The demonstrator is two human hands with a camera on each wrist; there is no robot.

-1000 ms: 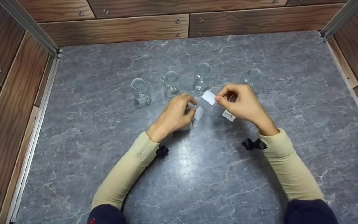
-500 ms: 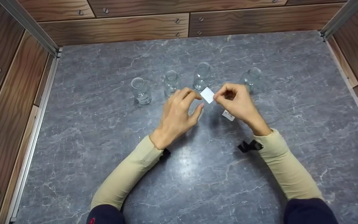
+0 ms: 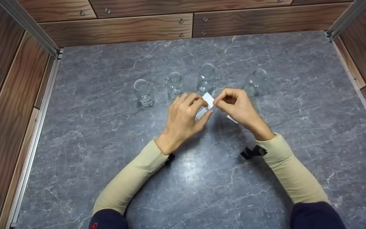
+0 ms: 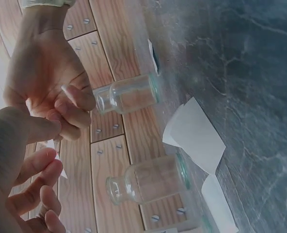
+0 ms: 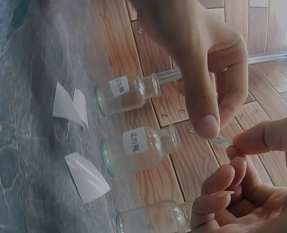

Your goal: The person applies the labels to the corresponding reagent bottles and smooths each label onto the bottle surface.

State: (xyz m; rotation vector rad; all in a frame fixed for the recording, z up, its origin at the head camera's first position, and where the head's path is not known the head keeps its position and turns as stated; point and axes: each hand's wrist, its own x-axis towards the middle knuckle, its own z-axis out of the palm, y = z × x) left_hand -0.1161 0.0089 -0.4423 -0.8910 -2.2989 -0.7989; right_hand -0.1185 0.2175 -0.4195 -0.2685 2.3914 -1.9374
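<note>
My right hand (image 3: 235, 105) pinches a small white paper label (image 3: 208, 100) between thumb and index finger, above the table. In the right wrist view, dark writing shows on the label (image 5: 222, 141). My left hand (image 3: 186, 116) is close beside it, with a gap between thumb and index fingertips at the label's left edge; whether it touches the label is hard to tell. Under the hands, a white paper piece (image 3: 201, 114) lies on the table, and another paper piece (image 3: 232, 119) is partly hidden by the right hand.
Beyond the hands stand a leftmost glass bottle (image 3: 145, 95), a second bottle (image 3: 175, 85), a third bottle (image 3: 206, 79) and a right-hand bottle (image 3: 255, 84). Printed labels are on two bottles, one being the labelled bottle (image 5: 134, 143). Wood-patterned panels (image 3: 116, 30) border the grey table (image 3: 189, 197).
My left hand has risen from near the table paper toward the label, its thumb and index finger spreading. My right hand has shifted slightly left with the label.
</note>
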